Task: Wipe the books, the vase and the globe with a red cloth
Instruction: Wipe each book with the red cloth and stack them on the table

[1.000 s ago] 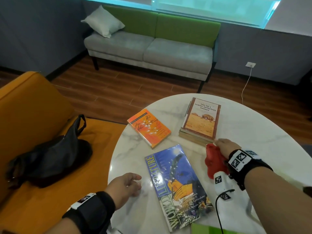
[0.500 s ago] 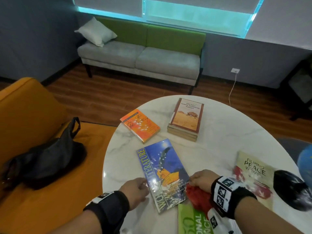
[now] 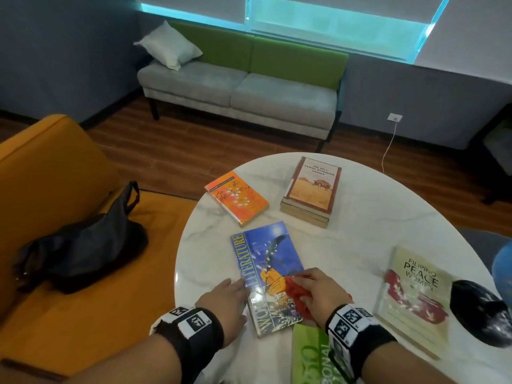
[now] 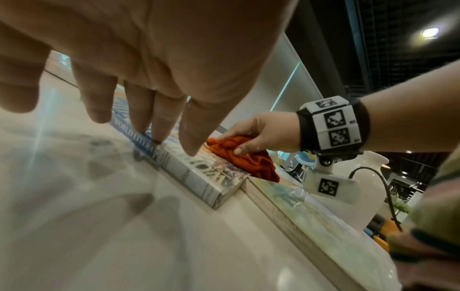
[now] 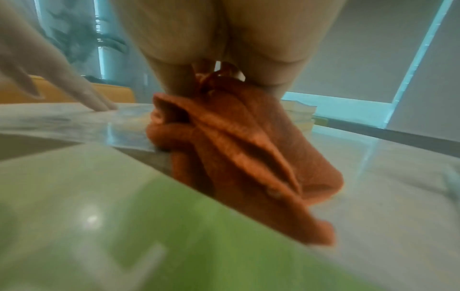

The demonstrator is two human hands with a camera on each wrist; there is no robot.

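The right hand (image 3: 318, 293) has its fingers curled around a bunched red cloth (image 3: 297, 296) and holds it down on the lower cover of the blue World Literature book (image 3: 267, 275), which lies flat on the round marble worktop (image 3: 368, 231). The left hand (image 3: 224, 300) rests at the book's spine edge, fingers (image 4: 161, 122) straight and spread, tips touching the book. A green book (image 3: 310, 353) lies just beside the blue one's near corner. Farther off sit an orange book (image 3: 237, 198) and a stack of books (image 3: 311, 191); the white vase (image 4: 348, 189) stands behind the right wrist.
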